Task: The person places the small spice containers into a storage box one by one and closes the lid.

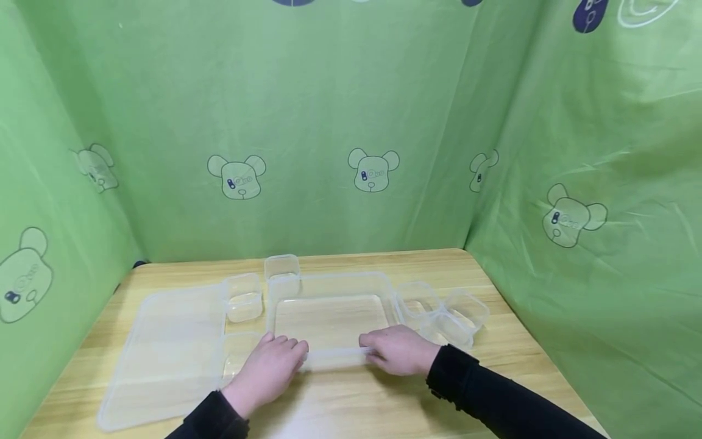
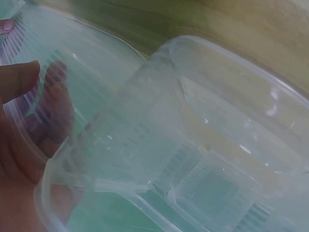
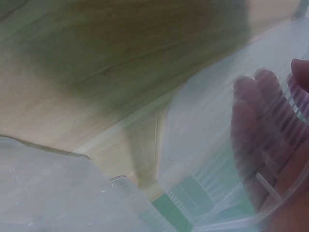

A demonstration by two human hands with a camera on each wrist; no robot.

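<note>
A large clear plastic box (image 1: 337,360) stands in the middle of the wooden table, its long near wall toward me. My left hand (image 1: 271,367) grips that wall near its left corner. Close to the right corner, my right hand (image 1: 403,351) pinches the same wall. In both wrist views the fingers show through the see-through plastic, with the thumb on the opposite side. Beside the left hand sits a small clear container (image 1: 239,349), partly covered by the hand in the head view; it looms large in the left wrist view (image 2: 231,96).
A flat translucent lid (image 1: 164,353) lies on the left of the table (image 1: 351,408). Small clear containers stand behind the left hand (image 1: 244,299) and at the box's back left corner (image 1: 282,266). More small containers (image 1: 466,308) cluster at the right. Green printed fabric (image 1: 307,122) walls the table.
</note>
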